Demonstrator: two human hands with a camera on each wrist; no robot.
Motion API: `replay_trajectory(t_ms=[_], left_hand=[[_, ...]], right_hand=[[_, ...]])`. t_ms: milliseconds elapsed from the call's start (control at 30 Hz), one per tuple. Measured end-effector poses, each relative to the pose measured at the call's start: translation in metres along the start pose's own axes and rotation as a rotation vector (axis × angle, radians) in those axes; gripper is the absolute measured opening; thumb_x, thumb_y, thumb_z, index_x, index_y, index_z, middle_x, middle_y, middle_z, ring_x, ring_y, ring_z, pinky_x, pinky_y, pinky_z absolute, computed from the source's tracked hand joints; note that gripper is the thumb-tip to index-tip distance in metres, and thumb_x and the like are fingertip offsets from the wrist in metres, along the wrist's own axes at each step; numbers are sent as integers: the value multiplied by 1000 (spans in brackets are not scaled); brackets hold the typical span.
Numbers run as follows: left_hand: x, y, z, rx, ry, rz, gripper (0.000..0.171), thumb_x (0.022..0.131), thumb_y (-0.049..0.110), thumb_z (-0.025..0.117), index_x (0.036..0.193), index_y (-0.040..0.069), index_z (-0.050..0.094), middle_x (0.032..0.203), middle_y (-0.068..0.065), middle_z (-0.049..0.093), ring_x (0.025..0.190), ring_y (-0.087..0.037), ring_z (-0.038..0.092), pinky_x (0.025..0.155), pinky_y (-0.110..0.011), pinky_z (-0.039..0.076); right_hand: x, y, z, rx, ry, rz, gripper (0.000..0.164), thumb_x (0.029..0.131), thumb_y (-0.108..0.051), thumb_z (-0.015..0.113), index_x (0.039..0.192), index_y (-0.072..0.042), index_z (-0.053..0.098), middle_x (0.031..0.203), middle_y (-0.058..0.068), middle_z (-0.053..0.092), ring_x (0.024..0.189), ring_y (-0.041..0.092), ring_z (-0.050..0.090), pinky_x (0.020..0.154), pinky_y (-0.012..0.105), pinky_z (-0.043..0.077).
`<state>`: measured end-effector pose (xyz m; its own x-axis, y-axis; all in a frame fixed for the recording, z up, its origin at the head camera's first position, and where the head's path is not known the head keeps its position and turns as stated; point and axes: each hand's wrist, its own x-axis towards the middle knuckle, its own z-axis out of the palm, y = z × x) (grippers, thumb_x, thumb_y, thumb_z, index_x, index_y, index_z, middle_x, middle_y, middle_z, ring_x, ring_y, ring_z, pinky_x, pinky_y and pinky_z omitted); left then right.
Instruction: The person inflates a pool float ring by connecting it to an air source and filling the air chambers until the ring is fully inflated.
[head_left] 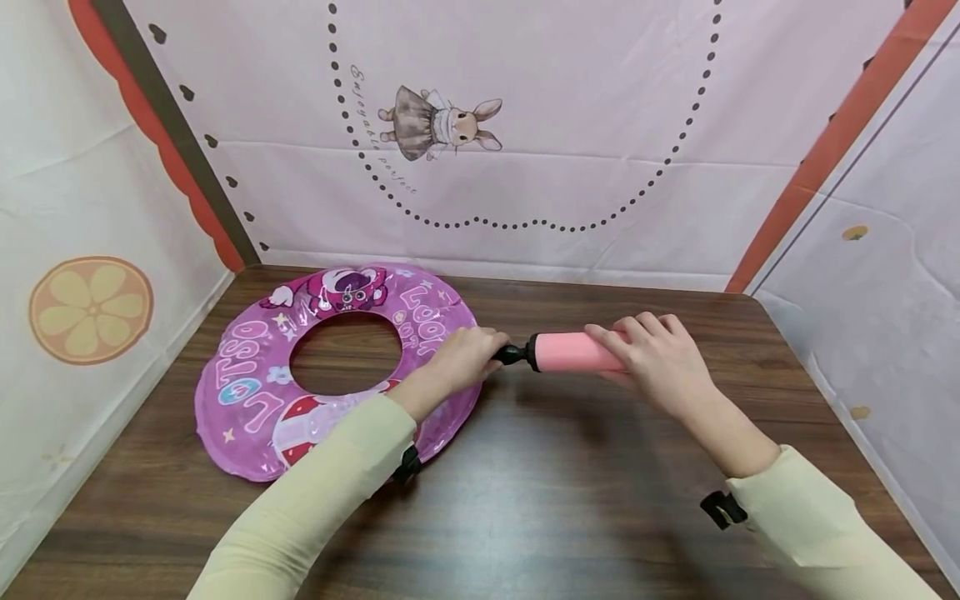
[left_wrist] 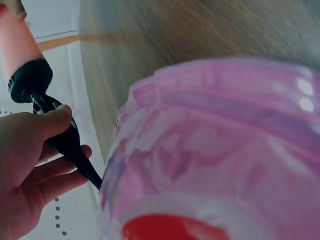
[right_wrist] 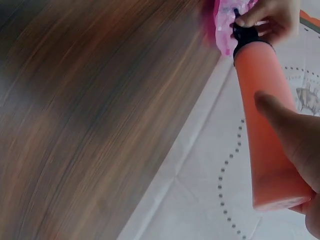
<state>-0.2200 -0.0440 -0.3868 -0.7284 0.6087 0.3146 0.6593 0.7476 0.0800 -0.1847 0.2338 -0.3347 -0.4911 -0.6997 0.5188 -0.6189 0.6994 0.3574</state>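
Pump in hands, "LOTSO" on ring.

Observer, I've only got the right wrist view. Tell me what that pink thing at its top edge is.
Observer: A swim ring; the head view shows its whole central hole.
Operator: Describe the nozzle beyond the left hand.
Observer: In the left wrist view, the nozzle narrows to a thin stem that passes out of sight at the swim ring's edge; whether it is plugged in is hidden.
Operator: Now report the left sleeve.
Observer: The head view shows the sleeve crossing over the swim ring's near side.
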Motion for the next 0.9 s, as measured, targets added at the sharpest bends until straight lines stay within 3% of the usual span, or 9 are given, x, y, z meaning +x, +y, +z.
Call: replay_trajectory(t_ms=[133, 300, 367, 467, 533, 600, 700, 800, 900], left_hand=[[-1, -2, -1, -16, -11, 9, 19, 79, 16, 71, 94, 7, 62, 86, -6, 67, 72, -22, 64, 61, -33, 54], [-1, -4, -3, -15, -20, 5, 19, 80, 17, 70, 94, 8, 62, 87, -6, 67, 71, -23, 64, 59, -33, 53], [-1, -5, -3, -11, -41, -13, 20, 80, 18, 70, 94, 8, 62, 87, -6, 66, 71, -23, 64, 58, -33, 53], [-2, -6, -4, -4, -74, -49, 22, 79, 20, 70, 96, 8, 62, 87, -5, 66, 70, -23, 63, 56, -33, 52], [-2, -6, -4, 2, -80, -64, 23, 79, 22, 70, 96, 9, 62, 86, -5, 66, 69, -22, 62, 54, -33, 51], [-3, -6, -3, 15, -73, -67, 23, 78, 24, 70, 95, 10, 62, 85, -4, 66, 68, -22, 62, 53, -34, 50], [-2, -5, -2, 34, -55, -57, 21, 79, 24, 71, 94, 11, 64, 83, -4, 66, 68, -22, 62, 52, -34, 50], [-1, -3, -2, 33, -56, -36, 20, 79, 24, 70, 92, 11, 65, 82, -4, 65, 69, -21, 62, 54, -35, 51], [0, -1, -1, 25, -66, -19, 19, 80, 24, 70, 91, 10, 64, 82, -4, 64, 70, -21, 62, 56, -35, 52]], right_hand=[[-12, 12, -9, 23, -17, 10, 62, 64, -38, 80, 119, -18, 59, 88, 11, 62, 83, 33, 57, 63, 46, 43], [-28, 31, -29, 24, -21, 13, 59, 88, -63, 39, 120, -17, 58, 87, 13, 63, 79, 35, 56, 59, 45, 41], [-34, 39, -39, 19, -46, 29, 58, 85, -61, 48, 120, -17, 59, 87, 13, 63, 79, 35, 56, 60, 46, 41], [-41, 50, -53, 14, -86, 56, 66, 64, -45, 80, 120, -17, 59, 90, 13, 64, 80, 35, 56, 62, 47, 42], [-43, 54, -59, 17, -98, 63, 72, 56, -34, 85, 120, -17, 59, 91, 12, 64, 82, 35, 56, 64, 49, 42], [-44, 56, -61, 23, -96, 63, 66, 64, -44, 80, 121, -17, 58, 92, 12, 64, 83, 35, 56, 65, 50, 42], [-40, 51, -57, 33, -65, 56, 60, 84, -64, 46, 119, -17, 59, 90, 12, 64, 82, 35, 56, 62, 49, 41], [-31, 36, -44, 30, -37, 30, 67, 89, -65, 27, 118, -15, 60, 88, 13, 64, 79, 36, 56, 58, 46, 40], [-20, 17, -29, 5, -27, -5, 55, 81, -55, 59, 117, -14, 60, 87, 14, 63, 78, 35, 57, 57, 45, 41]])
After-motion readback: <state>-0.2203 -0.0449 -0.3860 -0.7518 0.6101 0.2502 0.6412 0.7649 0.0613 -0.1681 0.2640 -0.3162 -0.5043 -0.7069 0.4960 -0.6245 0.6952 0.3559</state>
